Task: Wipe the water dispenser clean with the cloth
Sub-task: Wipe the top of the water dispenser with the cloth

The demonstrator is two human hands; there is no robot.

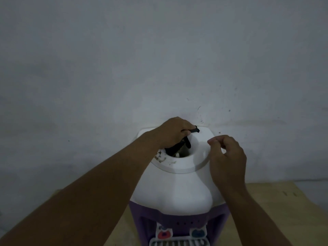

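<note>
A white and purple water dispenser (179, 189) stands below me against the wall, its round top opening facing up. My left hand (173, 134) grips a dark cloth (177, 147) that hangs into the left side of that opening. Dirt marks (160, 157) show on the white rim at the front left. My right hand (228, 157) hovers over the rim's right side, fingers curled with thumb and forefinger close together, holding nothing that I can see.
A pale grey wall (159, 59) fills the view behind the dispenser. The dispenser stands on a light wooden surface (276, 206). Red and blue taps (181, 234) and a white drip grille (178, 243) sit at the bottom edge.
</note>
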